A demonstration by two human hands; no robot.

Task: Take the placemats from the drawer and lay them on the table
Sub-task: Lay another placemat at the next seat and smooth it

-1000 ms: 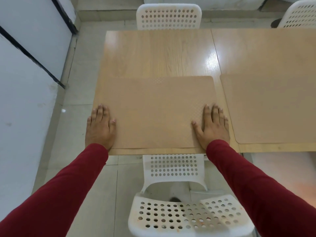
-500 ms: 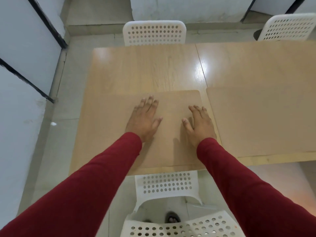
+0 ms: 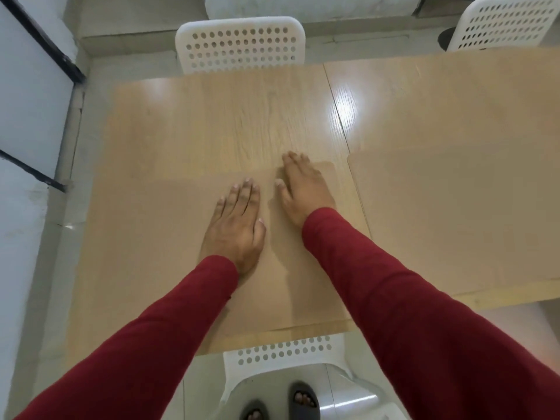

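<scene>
Two placemats are lying on the wooden table [image 3: 242,116]. The near placemat [image 3: 145,237] is sitting in front of the person, reaching almost to the table's near edge, and the second placemat [image 3: 454,213] is lying just beside it on the right, with a thin strip of bare wood showing between them. The left hand [image 3: 235,228] is resting flat on the near placemat with its fingers straight and close together, holding nothing. The right hand [image 3: 303,192] is also lying flat and holding nothing, with its fingertips reaching to the far edge of the same mat, perhaps just past it. Both hands are sitting close together near the middle of the mat, so it looks like the person is smoothing it down. The mat looks thin and flat, and it is hugging the table with no bumps or curls, so it is probably light and a little bendy. The table is shining, so the mat may be sliding easily if pushed sideways. To move it, pressing down with flat palms and sliding is probably working best. To lift it, a corner or a side edge is the best place to pinch, because the middle is giving nothing to hold. A white chair [image 3: 239,40] is standing at the far side of the table.
</scene>
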